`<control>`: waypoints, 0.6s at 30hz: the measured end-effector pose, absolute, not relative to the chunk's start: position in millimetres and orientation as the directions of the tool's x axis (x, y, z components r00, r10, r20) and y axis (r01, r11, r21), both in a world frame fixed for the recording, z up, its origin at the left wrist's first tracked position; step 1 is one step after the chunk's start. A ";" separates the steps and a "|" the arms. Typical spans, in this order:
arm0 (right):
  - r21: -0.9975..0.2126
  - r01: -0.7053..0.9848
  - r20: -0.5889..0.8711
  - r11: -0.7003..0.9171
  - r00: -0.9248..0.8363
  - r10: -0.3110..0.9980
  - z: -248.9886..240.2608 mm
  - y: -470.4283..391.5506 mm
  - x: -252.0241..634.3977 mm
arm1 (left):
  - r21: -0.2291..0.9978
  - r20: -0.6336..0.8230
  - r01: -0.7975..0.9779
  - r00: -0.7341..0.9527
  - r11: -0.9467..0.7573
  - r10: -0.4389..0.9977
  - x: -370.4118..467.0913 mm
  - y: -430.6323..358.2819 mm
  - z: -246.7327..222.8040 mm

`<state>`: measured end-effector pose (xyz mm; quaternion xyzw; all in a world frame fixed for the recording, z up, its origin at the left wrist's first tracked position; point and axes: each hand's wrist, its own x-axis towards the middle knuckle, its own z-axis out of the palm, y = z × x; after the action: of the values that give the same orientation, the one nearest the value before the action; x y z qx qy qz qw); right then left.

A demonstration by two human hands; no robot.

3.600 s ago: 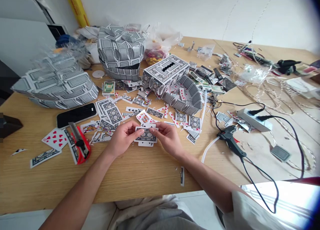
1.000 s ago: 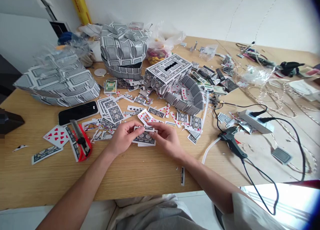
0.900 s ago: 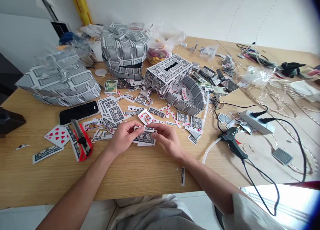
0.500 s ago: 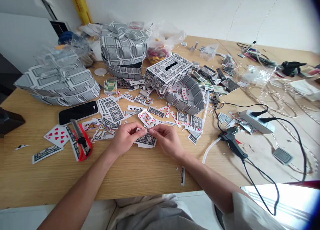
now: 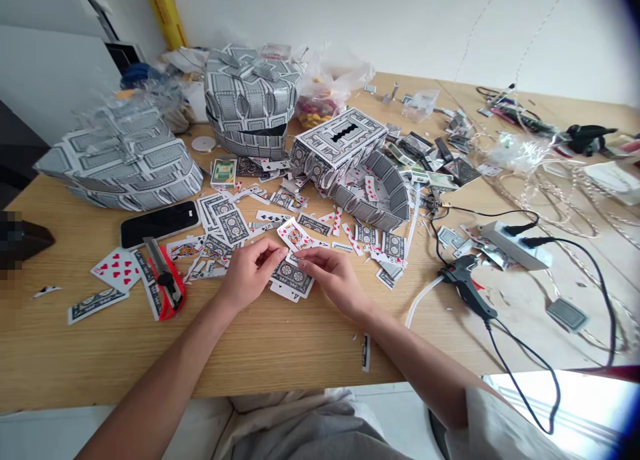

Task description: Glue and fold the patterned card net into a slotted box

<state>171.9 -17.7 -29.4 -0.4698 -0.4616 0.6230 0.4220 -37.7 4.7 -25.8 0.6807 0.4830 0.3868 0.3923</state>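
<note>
My left hand [image 5: 255, 268] is closed in a pinch at the upper left edge of a dark-backed playing card [image 5: 294, 279]. Opposite it, my right hand [image 5: 334, 273] pinches the same card near its upper right edge, thumb on top. A second card [image 5: 284, 292], face partly showing, sticks out beneath its lower edge. Just beyond my fingertips lies a face-up court card [image 5: 296, 235]. My fingers cover the top of the held card, so its upper edge is mostly hidden. Cut card strips [image 5: 313, 224] are scattered past my hands.
A red utility knife [image 5: 170, 283] and a phone [image 5: 160, 225] lie at left. Woven card baskets [image 5: 120, 160] stand behind. A card-covered box [image 5: 340, 140] rests on an open card tray [image 5: 370, 207]. At right are a glue gun [image 5: 470, 290], its cable and a power strip [image 5: 517, 243].
My fingertips have moved slightly apart along the card's top edge. The card has turned a little, and more of the card beneath it shows. The view has shifted slightly.
</note>
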 end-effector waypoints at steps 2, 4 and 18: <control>-0.968 -0.081 -0.215 -0.239 -0.230 0.949 -29.1 -17.3 172.7 | 0.904 0.141 0.361 0.258 -0.231 0.956 -37.7 4.0 -26.2; -0.965 -0.067 -0.229 -0.254 -0.256 0.939 -28.1 -16.4 173.8 | 0.902 0.130 0.363 0.288 -0.233 0.949 -37.9 3.2 -25.8; -0.963 -0.140 -0.197 -0.229 -0.212 0.957 -28.2 -16.0 171.9 | 0.997 0.007 0.080 0.207 -0.024 0.978 -39.4 6.3 -21.9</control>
<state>171.9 -16.0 -28.2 -0.4570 -0.4473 0.6370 0.4305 -39.4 6.3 -21.9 0.5730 0.4615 0.4283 0.5247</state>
